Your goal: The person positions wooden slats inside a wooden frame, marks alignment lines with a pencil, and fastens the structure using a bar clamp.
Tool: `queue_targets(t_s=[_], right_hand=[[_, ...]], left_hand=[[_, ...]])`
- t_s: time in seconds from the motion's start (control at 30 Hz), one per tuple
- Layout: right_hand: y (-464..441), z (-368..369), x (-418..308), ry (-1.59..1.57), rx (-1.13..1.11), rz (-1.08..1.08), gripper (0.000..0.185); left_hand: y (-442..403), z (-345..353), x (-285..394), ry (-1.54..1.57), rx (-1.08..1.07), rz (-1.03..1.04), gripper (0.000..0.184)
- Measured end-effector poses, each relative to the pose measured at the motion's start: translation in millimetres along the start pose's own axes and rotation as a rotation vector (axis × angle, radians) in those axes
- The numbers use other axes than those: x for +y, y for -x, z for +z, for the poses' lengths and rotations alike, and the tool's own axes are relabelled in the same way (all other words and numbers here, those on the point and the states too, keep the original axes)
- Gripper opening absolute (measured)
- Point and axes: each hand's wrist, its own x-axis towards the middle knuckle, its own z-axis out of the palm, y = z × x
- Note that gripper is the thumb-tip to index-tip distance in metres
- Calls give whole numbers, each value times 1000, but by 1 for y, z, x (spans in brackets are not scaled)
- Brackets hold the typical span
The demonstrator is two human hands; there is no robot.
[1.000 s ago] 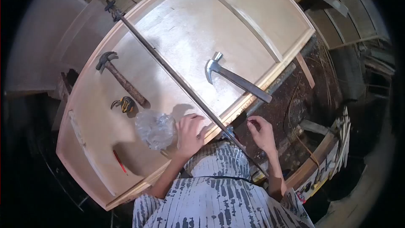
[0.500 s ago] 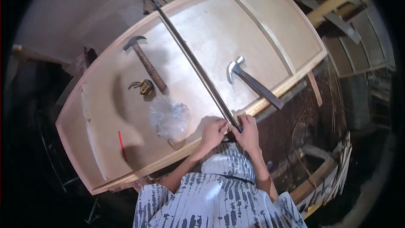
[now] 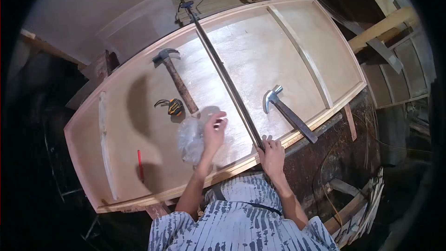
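Note:
A long dark bar clamp (image 3: 222, 65) spans the shallow wooden frame panel (image 3: 153, 199) from its far edge to its near edge. My right hand (image 3: 272, 158) is closed around the clamp's near end at the front rail; the end itself is hidden by the fingers. My left hand (image 3: 215, 132) hovers over the panel, left of the clamp, with its fingers loosely curved and apart and nothing visible in them. Just beside that hand lies a clear plastic bag (image 3: 189, 142). A claw hammer with a worn wooden handle (image 3: 179, 81) rests further off.
Right of the clamp, a second claw hammer (image 3: 290, 115) lies with its handle over the front rail. A yellow-black tape measure (image 3: 175, 107) and a red pencil-like stick (image 3: 140, 165) are on the left. Wooden crosspieces (image 3: 302, 56) cross the panel. Scrap wood strips (image 3: 364, 214) stand lower right.
My left hand has let go of the clamp's near end and moved left and up towards the plastic bag. My right hand stays at the clamp. The view has shifted slightly.

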Motion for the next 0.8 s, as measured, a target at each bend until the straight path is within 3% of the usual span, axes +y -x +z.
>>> queue_targets(t_s=[0.17, 0.2, 0.3, 0.5, 0.57, 0.7, 0.73, 0.77, 0.8], right_hand=[[-1, 0, -4, -102, 21, 1, 44], [-2, 5, -2, -130, 109, -48, 37], [-3, -7, -7, -136, 66, -40, 32], [-6, -16, -17, -62, 56, 33, 35], [-6, -12, -13, -64, -19, 71, 44], [-4, -2, -7, -154, 85, 18, 37], [-6, -10, -15, -169, 33, 67, 34], [-2, -3, -10, -113, -2, 61, 48], [-2, -1, -10, -105, -2, 58, 49]], left_hand=[[-72, -26, 3, -12, 91, 54, 25], [-87, -29, 12, -44, 94, 56, 31], [-133, -29, 20, -45, 202, 161, 38], [-195, -1, 9, 0, 175, 80, 47], [-223, 1, 13, 28, 246, -21, 60], [-306, 11, 8, -88, 433, -19, 88], [-319, 18, 14, -101, 416, -56, 92], [-329, 26, 21, -104, 367, -97, 96], [-327, 32, 30, -90, 334, -130, 100]])
